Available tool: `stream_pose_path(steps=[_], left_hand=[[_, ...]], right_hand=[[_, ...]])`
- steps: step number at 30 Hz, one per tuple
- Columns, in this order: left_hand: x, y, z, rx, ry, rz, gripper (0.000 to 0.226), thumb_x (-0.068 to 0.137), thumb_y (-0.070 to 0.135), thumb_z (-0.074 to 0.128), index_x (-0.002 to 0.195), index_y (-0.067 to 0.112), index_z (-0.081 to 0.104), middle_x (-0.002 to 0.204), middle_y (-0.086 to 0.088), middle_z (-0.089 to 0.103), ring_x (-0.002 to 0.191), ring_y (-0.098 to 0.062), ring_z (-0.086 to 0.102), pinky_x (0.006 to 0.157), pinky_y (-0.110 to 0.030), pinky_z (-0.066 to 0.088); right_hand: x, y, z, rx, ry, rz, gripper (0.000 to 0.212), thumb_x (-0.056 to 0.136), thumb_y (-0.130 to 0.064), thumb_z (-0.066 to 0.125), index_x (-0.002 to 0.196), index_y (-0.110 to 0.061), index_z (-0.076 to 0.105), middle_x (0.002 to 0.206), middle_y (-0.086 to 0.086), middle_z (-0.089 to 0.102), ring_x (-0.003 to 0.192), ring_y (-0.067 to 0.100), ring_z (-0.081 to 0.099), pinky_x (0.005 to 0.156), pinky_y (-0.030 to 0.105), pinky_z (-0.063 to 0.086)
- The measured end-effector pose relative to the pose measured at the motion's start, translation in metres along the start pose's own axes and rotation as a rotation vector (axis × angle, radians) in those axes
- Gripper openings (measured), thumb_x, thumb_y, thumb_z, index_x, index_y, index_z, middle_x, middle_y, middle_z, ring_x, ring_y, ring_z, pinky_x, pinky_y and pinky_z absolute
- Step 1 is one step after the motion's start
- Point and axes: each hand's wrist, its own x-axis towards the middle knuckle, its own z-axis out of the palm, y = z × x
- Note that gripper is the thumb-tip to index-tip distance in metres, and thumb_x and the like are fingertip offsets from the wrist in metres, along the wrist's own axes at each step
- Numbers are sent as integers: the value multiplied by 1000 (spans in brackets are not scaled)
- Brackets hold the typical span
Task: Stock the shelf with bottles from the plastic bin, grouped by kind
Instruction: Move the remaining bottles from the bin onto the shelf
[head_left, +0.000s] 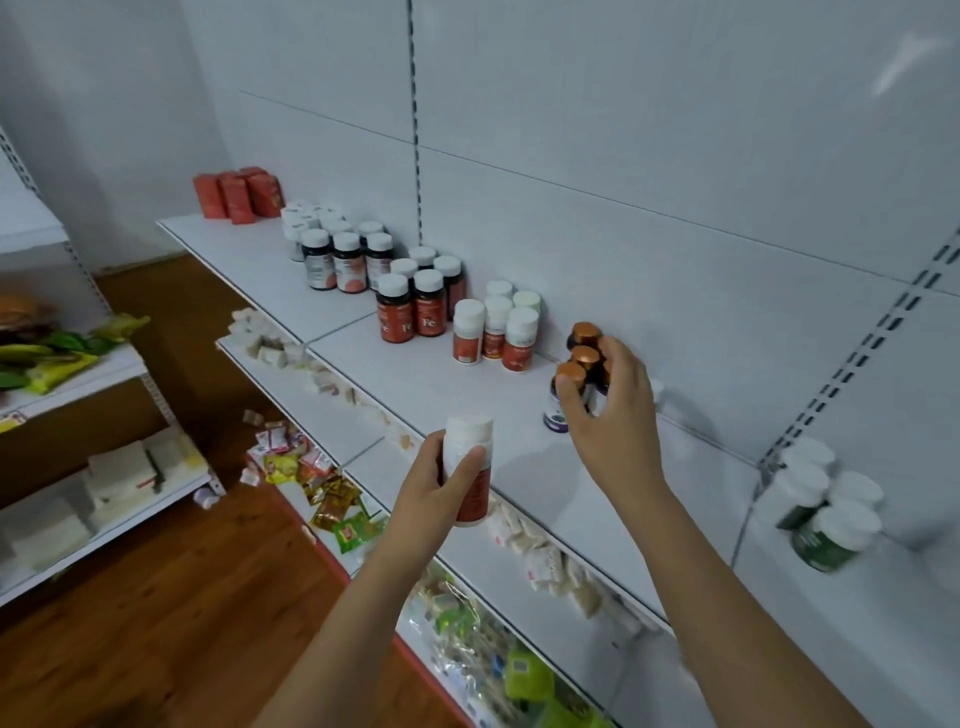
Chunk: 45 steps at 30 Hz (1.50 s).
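My left hand (439, 480) grips a white-capped bottle with an orange label (469, 470), held upright just in front of the white shelf (519, 405). My right hand (613, 410) curls round a dark bottle with a copper cap (570, 387) in a small cluster of copper-capped bottles (585, 343) standing on the shelf by the back panel. Left of that cluster stand several matching white-capped orange-label bottles (498, 332). The plastic bin is out of view.
Further left on the shelf are dark "Fe" bottles (413, 306), more dark bottles (345, 257) and red boxes (239, 195). Green-label white-capped bottles (826, 506) stand at the right. Lower shelves hold packets and sachets (332, 499). A second rack (78, 467) stands left.
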Motion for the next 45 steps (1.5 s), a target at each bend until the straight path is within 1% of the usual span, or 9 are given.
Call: stream_pose_path(steps=[7,13,20,24,28,35,38,40,45], left_hand=[[92,-14,-48,80,41,5,33,93,49,57,122,35,49,112,11,62,104,-5,59,81,-22,49],[173,-4,-66,209,-81,65,36,92,39,64,124,39,48,116,22,60,101,8,56,72,-4,45],[243,-4,-48,383,-209,322,42,85,37,73,115,54,49,116,20,55,103,-2,52,72,-12,43],[262,-37,-31,588,-236,347,50,83,49,70,128,42,49,118,21,56,102,-2,54,75,-22,47],[270,-64,-34,619,-231,332,37,83,51,70,111,32,55,104,14,61,93,-8,59,71,-26,48],[277,-73,-48,533,-386,416,52,87,24,71,135,22,49,120,5,57,107,-11,55,90,-28,47],[270,-88,-76,644,-447,596,50,86,16,70,133,11,53,124,-3,56,115,-19,52,101,-37,46],[260,-97,-91,704,-526,705,44,88,19,66,130,10,58,131,-6,56,123,-23,51,106,-40,44],[228,-106,-104,693,-697,835,46,91,36,46,127,13,63,140,-5,55,136,-24,45,115,-48,33]], right_hand=[[19,16,103,-169,-168,-67,69,93,-46,58,150,-16,33,151,4,37,140,18,31,112,31,30],[27,54,174,-310,-302,93,69,95,-47,53,151,-12,32,155,10,35,143,24,30,115,36,29],[22,65,200,-503,-282,96,64,95,-54,32,145,-18,46,154,5,40,144,23,33,116,36,26],[26,64,199,-509,-272,123,62,94,-52,38,143,-16,48,151,4,45,142,21,37,117,36,26],[24,58,200,-547,-261,182,59,93,-50,43,143,-19,48,151,0,45,142,19,37,117,33,22],[15,53,201,-621,-238,300,63,98,-52,32,150,-17,39,157,1,36,147,19,27,120,40,27],[3,37,206,-639,-201,374,65,99,-52,29,151,-15,36,159,2,32,148,20,25,121,38,23],[-10,27,207,-635,-175,431,65,99,-52,27,152,-15,33,160,3,29,149,20,23,122,34,15],[-57,1,203,-633,-61,552,64,100,-52,32,150,-13,40,157,6,36,147,23,29,122,38,22]])
